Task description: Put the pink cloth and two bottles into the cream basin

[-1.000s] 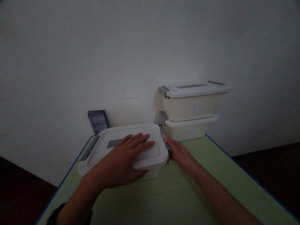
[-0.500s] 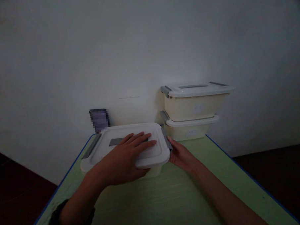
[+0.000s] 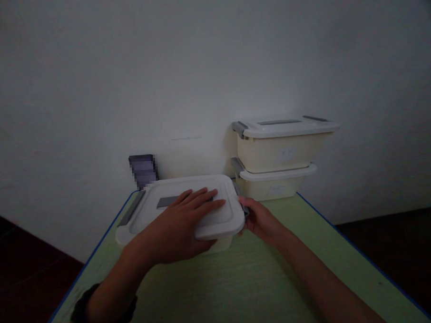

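A storage box with a white lid (image 3: 146, 221) stands on the green table before me. My left hand (image 3: 182, 220) lies flat on the lid over its grey handle (image 3: 163, 202), fingers spread, thumb down at the front rim. At the box's right end, my right hand (image 3: 259, 219) grips the grey latch (image 3: 235, 187), thumb on top and the other fingers partly hidden behind and below. Another grey latch (image 3: 132, 209) lies along the lid's left end. Much of the box body (image 3: 221, 244) is hidden under the lid and my left forearm.
Two similar lidded boxes are stacked at the back right, an upper box (image 3: 268, 153) on a lower box (image 3: 263, 190). A dark, pixelated upright object (image 3: 143, 170) leans by the white wall (image 3: 183, 86). Blue edging (image 3: 347, 234) borders the green table (image 3: 214, 295).
My right thumb has shifted onto the top of the right latch, and the latch looks tilted a little outward. The left hand stays in place on the lid. The view has shifted slightly.
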`<state>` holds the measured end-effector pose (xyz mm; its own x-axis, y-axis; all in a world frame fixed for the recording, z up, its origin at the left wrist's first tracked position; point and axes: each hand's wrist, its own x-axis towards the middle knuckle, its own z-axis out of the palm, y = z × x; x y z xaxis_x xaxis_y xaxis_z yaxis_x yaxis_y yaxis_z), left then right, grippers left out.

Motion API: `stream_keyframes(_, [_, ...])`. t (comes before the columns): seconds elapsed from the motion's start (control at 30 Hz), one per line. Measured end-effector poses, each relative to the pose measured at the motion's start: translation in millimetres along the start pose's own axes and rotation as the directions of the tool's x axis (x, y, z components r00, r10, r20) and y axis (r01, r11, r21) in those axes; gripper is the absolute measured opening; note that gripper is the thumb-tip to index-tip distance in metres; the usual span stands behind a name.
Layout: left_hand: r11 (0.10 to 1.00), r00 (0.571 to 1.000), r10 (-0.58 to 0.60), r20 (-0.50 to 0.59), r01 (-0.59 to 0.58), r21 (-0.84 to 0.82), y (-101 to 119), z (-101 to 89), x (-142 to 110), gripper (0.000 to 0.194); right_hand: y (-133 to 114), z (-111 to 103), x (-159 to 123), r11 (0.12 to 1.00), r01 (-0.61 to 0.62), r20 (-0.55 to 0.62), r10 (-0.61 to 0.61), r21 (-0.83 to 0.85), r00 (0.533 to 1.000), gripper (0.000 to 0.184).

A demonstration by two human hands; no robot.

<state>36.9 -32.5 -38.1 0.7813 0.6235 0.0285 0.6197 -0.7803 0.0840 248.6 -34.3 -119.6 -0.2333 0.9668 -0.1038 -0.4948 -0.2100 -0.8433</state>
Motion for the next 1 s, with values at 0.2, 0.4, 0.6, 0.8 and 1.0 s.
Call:
stream_keyframes(0.2, [0.999, 1.0, -0.009, 0.004, 0.009, -0.036, 1.1, -2.5, 0.2, 0.07, -3.1, -6.1, 2.2, 0.998, -0.06, 0.045, 0.061, -0.012, 0.997, 0.025])
stream_keyframes(0.4, [0.996, 1.0, 0.001, -0.009, -0.002, -0.086, 0.6, -6.2, -1.1, 0.068, -0.8, -10.1, 4.1, 0.995, -0.093, 0.092, 0.096, -0.032, 0.991, 0.031])
stream_keyframes(0.6, [0.997, 1.0, 0.017, -0.013, -0.018, -0.071, -0.7, -8.1, -1.7, 0.065, -2.2, -10.3, 3.3, 0.995, -0.097, 0.094, 0.099, -0.028, 0.991, 0.032])
stream_keyframes(0.8, [0.997, 0.998, 0.028, -0.051, -0.032, -0.075, 0.4, -11.1, -3.4, 0.062, -2.5, -9.2, 3.7, 0.994, -0.108, 0.061, 0.108, -0.011, 0.992, 0.034])
stream_keyframes(1.0, [0.995, 0.994, 0.02, -0.108, -0.03, -0.096, -2.4, -12.4, -7.9, 0.061, -3.6, -5.8, 2.2, 0.994, -0.111, 0.026, 0.111, -0.011, 0.993, 0.042])
